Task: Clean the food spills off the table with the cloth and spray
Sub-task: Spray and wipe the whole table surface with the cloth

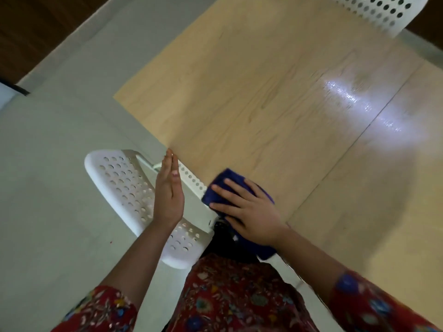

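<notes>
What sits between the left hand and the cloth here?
In the head view, a perforated strip of the white chair shows between the left hand and the blue cloth, beside the table edge.

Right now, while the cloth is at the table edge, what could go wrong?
1. The right hand presses the cloth partly over the edge of the table. Anything swept off may miss the open left hand and land on the white chair or the floor.
2. The wet patch farther across the table shines and may dry streaky if left.
</notes>
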